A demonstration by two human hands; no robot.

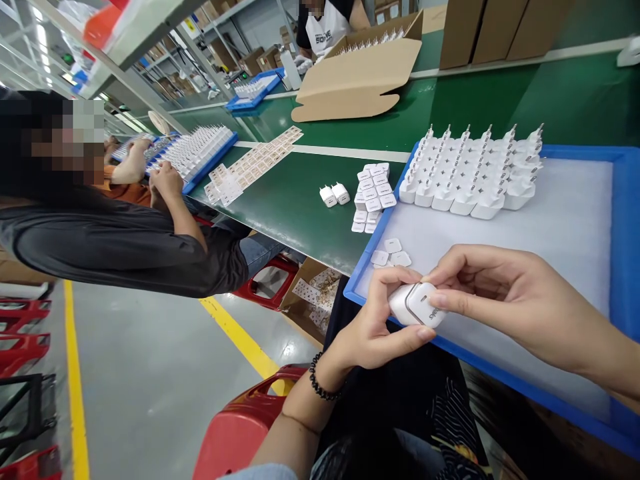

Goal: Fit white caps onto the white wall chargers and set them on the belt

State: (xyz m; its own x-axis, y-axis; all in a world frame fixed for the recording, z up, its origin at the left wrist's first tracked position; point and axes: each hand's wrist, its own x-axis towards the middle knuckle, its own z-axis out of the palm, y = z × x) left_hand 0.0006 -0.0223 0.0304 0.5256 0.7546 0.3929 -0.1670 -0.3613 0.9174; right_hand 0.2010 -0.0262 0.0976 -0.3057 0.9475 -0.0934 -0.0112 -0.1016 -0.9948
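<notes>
A white wall charger (404,305) is held in front of me, over the near edge of the blue tray. My left hand (373,333) is closed around its body, the thumb along the underside. On the charger's end sits a white cover plate (424,308) with a small port slot and dark lettering; a thin dark line runs between plate and body. My right hand (505,300) pinches this plate, thumb on its face and index finger at the upper edge. Several loose white cover plates (393,245) lie on the tray by its left edge.
The blue tray (625,200) holds rows of chargers (465,170), pins up. Stacked cover plates (373,190) and two chargers (335,195) stand on the green table. An open carton (355,73) is behind. Left, a seated co-worker (125,227) works beside label sheets (260,160).
</notes>
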